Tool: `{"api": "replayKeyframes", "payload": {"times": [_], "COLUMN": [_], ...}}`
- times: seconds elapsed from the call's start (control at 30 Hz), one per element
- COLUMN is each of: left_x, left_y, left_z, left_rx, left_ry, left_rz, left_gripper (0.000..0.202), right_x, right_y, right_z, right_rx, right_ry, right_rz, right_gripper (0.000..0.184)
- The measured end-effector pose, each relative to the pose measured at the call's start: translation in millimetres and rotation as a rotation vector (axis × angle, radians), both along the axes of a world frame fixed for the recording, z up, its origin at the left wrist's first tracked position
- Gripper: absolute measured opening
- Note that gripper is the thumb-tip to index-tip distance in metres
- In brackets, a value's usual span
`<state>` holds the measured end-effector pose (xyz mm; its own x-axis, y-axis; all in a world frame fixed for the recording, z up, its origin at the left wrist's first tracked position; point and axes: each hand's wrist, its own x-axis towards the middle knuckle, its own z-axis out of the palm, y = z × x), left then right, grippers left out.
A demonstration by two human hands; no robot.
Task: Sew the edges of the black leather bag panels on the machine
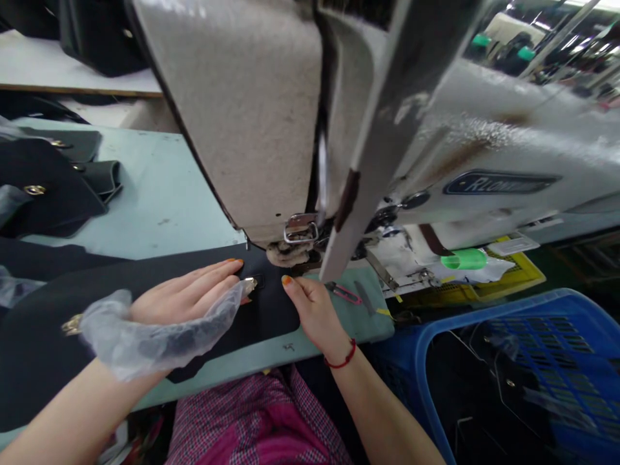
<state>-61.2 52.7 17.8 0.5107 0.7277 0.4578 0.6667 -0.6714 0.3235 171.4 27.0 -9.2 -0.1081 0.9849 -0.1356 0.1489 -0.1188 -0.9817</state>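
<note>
- The left hand [186, 297] lies flat on a black panel [271, 316], its fingers spread toward the needle area. Its grip is released, pressing down and not clenched. A clear plastic film [159, 341] is bunched around that wrist and the back of the hand.
- The right hand [312, 316] rests just beside the left on the panel's near edge, with its fingers curled down. From this angle I cannot tell whether its grip is pinching the panel or only touching it. A red string bracelet [341, 357] circles that wrist.
- The black panel lies on the light green table [159, 200], with its far end reaching the presser foot [290, 253] of a white industrial sewing machine [484, 155]. A small metal fitting [250, 283] sits in the panel between the two hands.
- Progress: the fitting is already in place, but black thread on black material is hard to make out, so how much stitching is done or left is uncertain.
- Similar black panels [48, 181] with round metal eyelets lie in a pile at the table's far left. More black pieces [504, 394] fill a blue plastic crate [484, 316] to the right.
- Small red-handled thread snips [343, 292] lie on the table near the right hand. A green tube [464, 259] sits on white paper beyond them, above a yellow tray [523, 278].
</note>
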Motion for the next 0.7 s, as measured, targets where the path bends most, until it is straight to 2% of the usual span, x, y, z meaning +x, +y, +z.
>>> {"api": "replayKeyframes", "payload": {"times": [0.07,0.1,0.17,0.3,0.37,0.47,0.57,0.7], "left_x": [-3,-5,-9,-14,-13,-5,4,11], "left_y": [6,8,7,2,3,7,10,10], "left_z": [-3.5,-7.1,-16.0,-25.6,-21.8,-8.5,4.2,11.7], "left_rx": [0.096,0.127,0.107,-0.091,-0.153,-0.208,-0.282,-0.289], "left_ry": [0.101,0.138,0.171,0.174,0.202,0.275,0.311,0.275], "left_rz": [-0.126,-0.144,-0.066,0.091,0.108,0.197,0.265,0.246], "left_gripper": [0.034,0.033,0.029,0.037,0.043,0.051,0.051,0.052], "right_x": [1,1,3,7,9,13,16,19], "right_y": [-4,-8,-18,-38,-43,-44,-41,-38], "right_z": [2.2,3.0,3.3,1.5,2.2,6.4,10.7,10.1], "right_rx": [0.021,0.008,-0.055,-0.092,-0.058,0.013,0.075,0.035], "right_ry": [-0.033,-0.028,0.007,0.009,-0.017,-0.108,-0.201,-0.121], "right_rz": [-0.001,0.007,0.037,0.085,0.106,0.144,0.172,0.220], "right_gripper": [0.049,0.049,0.047,0.045,0.046,0.043,0.040,0.044]}}
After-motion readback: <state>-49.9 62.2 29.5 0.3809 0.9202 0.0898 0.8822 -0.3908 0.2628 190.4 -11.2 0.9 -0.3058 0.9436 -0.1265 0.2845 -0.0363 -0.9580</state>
